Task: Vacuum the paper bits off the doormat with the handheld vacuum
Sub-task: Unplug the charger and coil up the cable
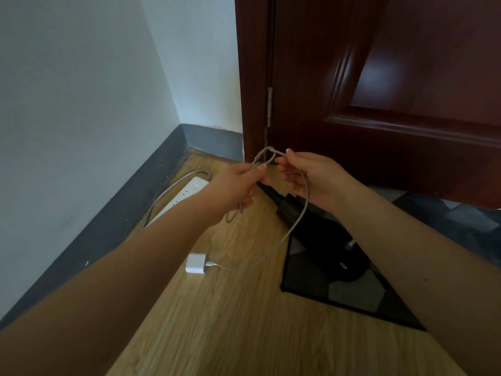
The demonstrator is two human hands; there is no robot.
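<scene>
Both hands hold a thin grey charging cable [294,229] above the floor: the left hand [235,187] pinches a small loop of it between thumb and fingers, and the right hand [311,177] pinches the strand just beside, so each grip is pressed together on the cable. The cable is light, soft and limp; it is best taken near the loop. It runs down to a white charger [195,263] lying on the wooden floor [217,321]. The black handheld vacuum [320,234] lies under the hands, partly on the dark doormat [352,294] at the right; it looks rigid and probably light, best taken by its body. I cannot see paper bits clearly. A white power strip [187,194] lies along the left wall [67,104], and a dark red door [379,90] stands far.
</scene>
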